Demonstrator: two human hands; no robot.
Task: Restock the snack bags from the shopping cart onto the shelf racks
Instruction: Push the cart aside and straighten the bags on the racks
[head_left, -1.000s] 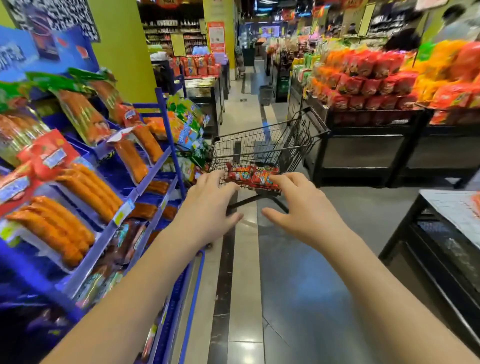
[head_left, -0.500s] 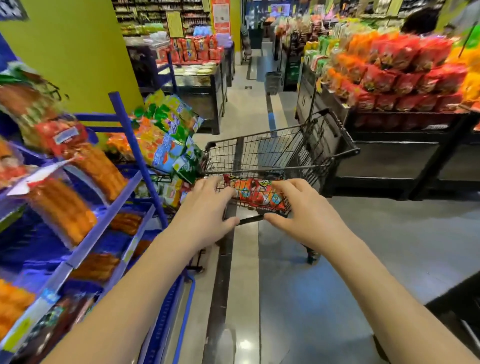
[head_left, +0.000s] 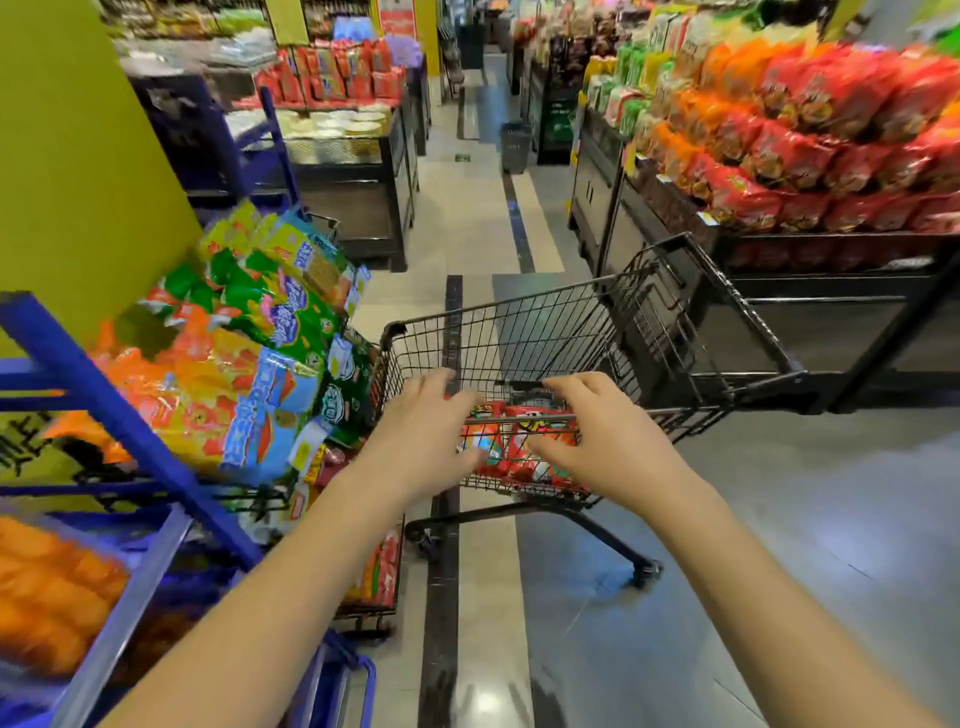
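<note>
view from a head camera in a shop aisle. two bare arms are reaching forward to a black wire cart (head_left: 545, 338) standing on the floor. over the last second the person has been closing in: the hands, which were hanging short of the cart, are now reaching over its near end. the left hand (head_left: 421, 441) and right hand (head_left: 608, 441) are flanking a small heap of red snack bags (head_left: 519, 441) lying on the cart's bottom at its near end. both hands are open, fingers loosely curved and spread, gripping nothing yet. whether the fingertips are already touching the bags cannot be told. this probably means the pick-up is only beginning, with these bags still waiting to be shelved.

a blue shelf rack (head_left: 119, 418) is standing just left of the cart, its sloping tiers holding green, yellow and orange packets (head_left: 249, 358), all blurred. the packets are crowding right up to the cart's left side, so lifted bags will likely be needing a swing over that rim. on the right, a dark display (head_left: 831, 291) is carrying piled red and orange bags. a small black basket (head_left: 516, 145) is standing far down the aisle, well apart.
</note>
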